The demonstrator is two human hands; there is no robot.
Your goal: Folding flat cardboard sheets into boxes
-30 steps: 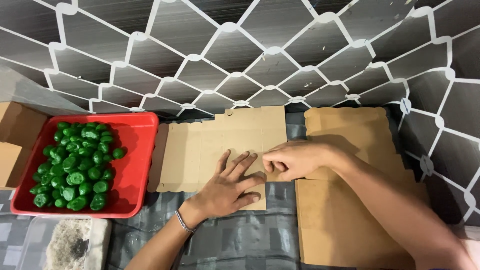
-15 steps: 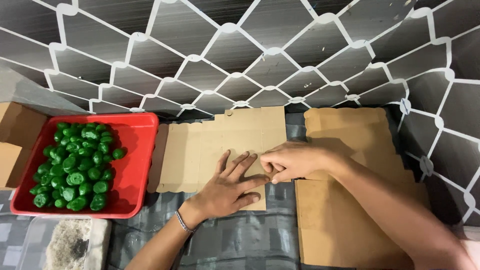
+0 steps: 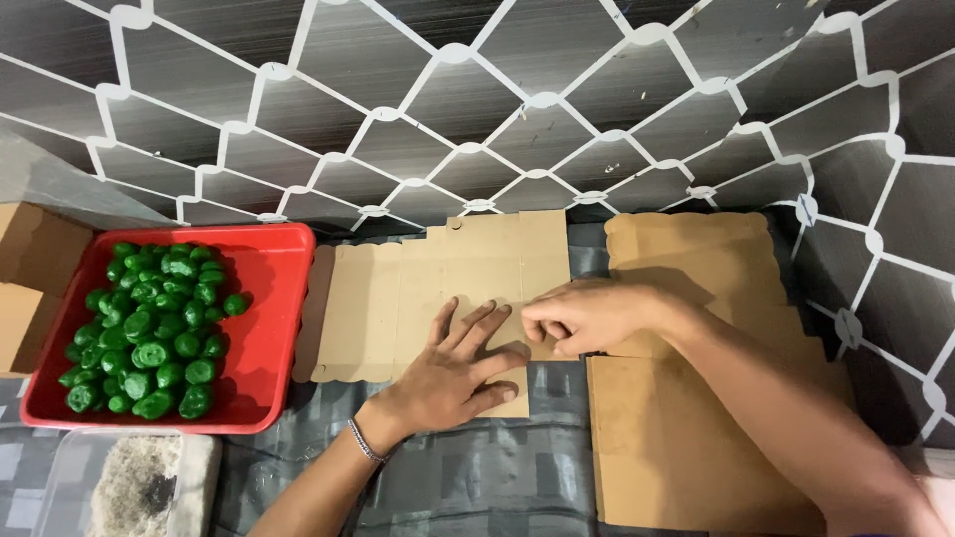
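A flat, unfolded brown cardboard box blank point(image 3: 398, 298) lies on the dark table in front of me. My left hand point(image 3: 453, 373) presses flat on its lower right part, fingers spread, with a thin bracelet at the wrist. My right hand point(image 3: 587, 316) is curled at the blank's right edge, fingertips pinching a flap there next to my left fingers. To the right lies a stack of more flat cardboard blanks point(image 3: 696, 398), under my right forearm.
A red tray point(image 3: 269, 288) with several small green round pieces point(image 3: 149, 328) sits at the left. A brown cardboard box point(image 3: 30, 278) is at the far left edge. A clear container with a grey-white lump point(image 3: 139, 487) is at the bottom left. A patterned wall rises behind.
Hardly anything moved: my right hand shifted slightly on the flap at the blank's right edge; my left hand stays pressed flat.
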